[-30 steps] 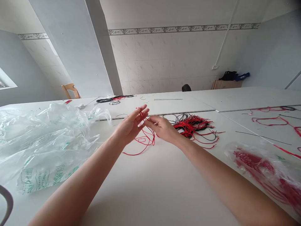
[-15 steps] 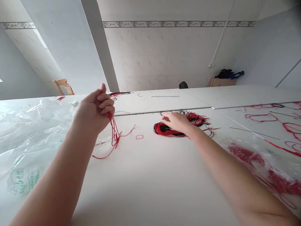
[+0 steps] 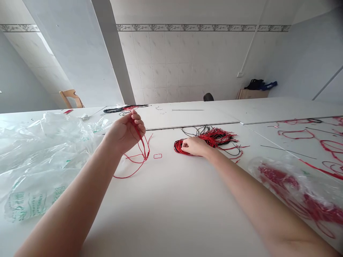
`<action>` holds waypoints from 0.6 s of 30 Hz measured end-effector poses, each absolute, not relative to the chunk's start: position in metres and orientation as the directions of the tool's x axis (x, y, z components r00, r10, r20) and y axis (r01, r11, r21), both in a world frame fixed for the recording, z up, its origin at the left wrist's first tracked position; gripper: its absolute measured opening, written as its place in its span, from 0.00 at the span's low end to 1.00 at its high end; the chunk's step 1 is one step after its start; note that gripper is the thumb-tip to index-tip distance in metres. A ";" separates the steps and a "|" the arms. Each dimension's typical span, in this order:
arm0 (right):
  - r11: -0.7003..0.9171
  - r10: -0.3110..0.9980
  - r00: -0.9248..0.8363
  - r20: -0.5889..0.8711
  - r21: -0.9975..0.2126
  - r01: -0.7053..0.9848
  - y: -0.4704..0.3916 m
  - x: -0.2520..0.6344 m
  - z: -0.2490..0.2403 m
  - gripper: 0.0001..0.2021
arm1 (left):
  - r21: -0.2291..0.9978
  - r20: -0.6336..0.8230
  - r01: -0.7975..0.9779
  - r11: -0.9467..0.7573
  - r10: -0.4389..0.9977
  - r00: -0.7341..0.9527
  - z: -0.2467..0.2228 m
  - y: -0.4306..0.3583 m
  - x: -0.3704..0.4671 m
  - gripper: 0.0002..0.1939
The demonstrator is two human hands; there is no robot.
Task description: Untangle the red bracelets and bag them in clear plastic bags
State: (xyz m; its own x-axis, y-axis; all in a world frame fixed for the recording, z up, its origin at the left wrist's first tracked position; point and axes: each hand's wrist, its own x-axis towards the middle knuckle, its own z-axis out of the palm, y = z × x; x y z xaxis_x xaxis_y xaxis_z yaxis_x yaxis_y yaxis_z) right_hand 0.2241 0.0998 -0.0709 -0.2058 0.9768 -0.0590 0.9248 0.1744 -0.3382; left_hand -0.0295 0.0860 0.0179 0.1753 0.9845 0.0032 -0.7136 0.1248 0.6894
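My left hand [image 3: 125, 131] is raised above the table, its fingers curled round a few red braided cords [image 3: 144, 148]. Their lower ends hang down and trail on the white tabletop. At the centre right lies a bundle of red and black cords [image 3: 211, 137], looped at its left end and frayed out at its right. My right hand [image 3: 195, 145] rests on the looped part, with thumb and fingers pinched together on the cords; the exact strand is hidden. Between the hands, a small red rectangular loop [image 3: 158, 156] lies flat.
Clear plastic bags [image 3: 45, 153] with green print spread over the left side. A plastic bag of red cords [image 3: 297, 189] sits at the right, near loose red strands [image 3: 296, 134]. Farther back lies another black and red bundle [image 3: 120, 109].
My left hand has moved right and slightly down with its red cords. My right hand has lowered onto the bundle and closed its fingers there.
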 end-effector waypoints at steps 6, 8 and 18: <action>0.176 0.972 -0.220 -0.085 -0.362 0.915 0.098 0.225 -0.071 0.09 | 0.691 -0.042 -0.694 0.202 0.970 0.241 0.012 0.088 -0.027 0.12; 0.174 0.970 -0.223 -0.091 -0.377 0.910 0.097 0.225 -0.068 0.08 | 0.688 -0.062 -0.684 0.242 0.959 0.278 0.010 0.088 -0.026 0.12; 0.147 0.989 -0.116 0.092 -0.518 0.843 0.077 0.290 -0.003 0.07 | 0.702 -0.092 -0.646 0.301 0.937 0.337 0.004 0.090 -0.022 0.12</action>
